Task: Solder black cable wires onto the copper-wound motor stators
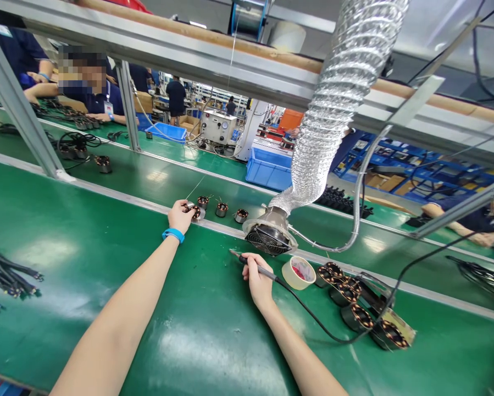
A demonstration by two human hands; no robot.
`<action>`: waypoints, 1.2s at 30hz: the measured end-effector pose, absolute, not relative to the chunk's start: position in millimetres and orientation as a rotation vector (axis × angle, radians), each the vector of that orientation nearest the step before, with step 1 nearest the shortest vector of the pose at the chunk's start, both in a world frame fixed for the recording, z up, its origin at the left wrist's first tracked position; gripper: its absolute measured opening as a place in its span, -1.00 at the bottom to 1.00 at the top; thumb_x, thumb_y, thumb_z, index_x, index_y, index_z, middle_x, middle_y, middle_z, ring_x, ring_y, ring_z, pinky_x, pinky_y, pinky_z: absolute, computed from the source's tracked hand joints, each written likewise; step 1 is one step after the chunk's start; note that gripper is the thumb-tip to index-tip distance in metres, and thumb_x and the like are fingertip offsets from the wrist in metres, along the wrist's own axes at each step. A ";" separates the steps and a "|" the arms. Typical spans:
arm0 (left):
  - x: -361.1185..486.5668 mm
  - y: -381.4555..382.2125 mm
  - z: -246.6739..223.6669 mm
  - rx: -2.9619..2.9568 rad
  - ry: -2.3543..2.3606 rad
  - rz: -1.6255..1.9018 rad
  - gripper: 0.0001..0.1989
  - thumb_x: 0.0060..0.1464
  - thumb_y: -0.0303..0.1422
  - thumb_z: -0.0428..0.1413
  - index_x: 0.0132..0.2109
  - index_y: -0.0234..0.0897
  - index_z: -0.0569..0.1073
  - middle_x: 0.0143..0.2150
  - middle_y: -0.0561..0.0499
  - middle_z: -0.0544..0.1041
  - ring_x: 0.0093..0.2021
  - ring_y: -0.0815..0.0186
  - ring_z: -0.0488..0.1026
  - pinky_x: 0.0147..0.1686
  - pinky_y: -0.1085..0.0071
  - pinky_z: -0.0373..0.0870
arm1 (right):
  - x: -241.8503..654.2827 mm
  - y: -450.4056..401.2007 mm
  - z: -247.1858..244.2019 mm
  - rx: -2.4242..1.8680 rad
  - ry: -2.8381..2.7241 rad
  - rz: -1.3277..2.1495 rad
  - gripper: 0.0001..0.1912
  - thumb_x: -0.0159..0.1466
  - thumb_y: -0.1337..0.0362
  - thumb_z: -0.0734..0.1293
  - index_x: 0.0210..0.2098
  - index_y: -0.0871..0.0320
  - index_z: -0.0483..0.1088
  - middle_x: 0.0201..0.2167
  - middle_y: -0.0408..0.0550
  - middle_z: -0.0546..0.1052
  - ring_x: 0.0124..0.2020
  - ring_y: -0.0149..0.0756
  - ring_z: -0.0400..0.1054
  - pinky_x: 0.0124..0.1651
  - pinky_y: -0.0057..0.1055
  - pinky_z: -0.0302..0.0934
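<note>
My left hand (181,218), with a blue wristband, is closed around a small copper-wound stator (194,212) at the metal strip along the green bench (214,308). Just beyond it stand three similar stators, one (203,202) close to my fingers, one (221,209) in the middle and one (241,215) further right. A thin wire rises from near my left fingers. My right hand (258,278) grips a soldering iron (261,269) like a pen, its tip pointing left above the bench. The iron's black cable trails off to the right.
A fan hood (271,232) on a silver duct (327,99) hangs above my right hand. Right of it are a round tub (298,273), several larger stators (357,317) and a soldering stand. Cables (7,275) lie at left. Co-workers sit across the bench.
</note>
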State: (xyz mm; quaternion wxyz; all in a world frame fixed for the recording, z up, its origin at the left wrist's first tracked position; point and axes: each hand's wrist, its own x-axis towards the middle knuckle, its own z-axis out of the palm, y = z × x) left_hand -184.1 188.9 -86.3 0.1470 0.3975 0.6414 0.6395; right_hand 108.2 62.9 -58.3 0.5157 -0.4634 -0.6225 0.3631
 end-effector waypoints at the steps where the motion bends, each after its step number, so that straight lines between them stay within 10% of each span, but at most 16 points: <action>1: -184.5 189.4 -87.0 1.138 1.853 1.844 -0.53 -0.10 -0.34 0.31 0.00 -0.30 0.45 -0.25 -0.07 0.62 -0.24 0.24 0.59 -0.18 0.40 0.48 | 109.3 62.7 -59.1 -1.118 -1.480 0.856 -0.65 0.33 0.06 0.22 -0.27 0.20 0.49 -0.66 -0.20 0.37 -0.66 -0.40 0.24 -0.59 -0.53 0.17; 22: -181.2 180.3 -75.0 1.244 2.171 1.652 -0.53 0.06 -0.24 0.18 0.10 -0.29 0.34 -0.18 -0.09 0.61 -0.16 0.26 0.57 -0.13 0.40 0.45 | 105.9 67.7 -57.1 -1.089 -1.522 0.912 -0.65 0.35 0.05 0.23 -0.22 0.19 0.49 -0.61 -0.18 0.40 -0.61 -0.39 0.28 -0.53 -0.52 0.23; 36: -192.4 162.2 11.4 2.047 2.059 0.407 -0.56 -0.41 -0.32 0.35 -0.22 -0.10 0.59 -0.23 -0.02 0.63 -0.14 0.01 0.54 -0.16 0.29 0.42 | 102.5 71.9 -58.9 -1.055 -1.623 1.041 -0.66 0.36 0.06 0.23 -0.19 0.18 0.49 -0.56 -0.15 0.42 -0.56 -0.36 0.32 -0.47 -0.49 0.24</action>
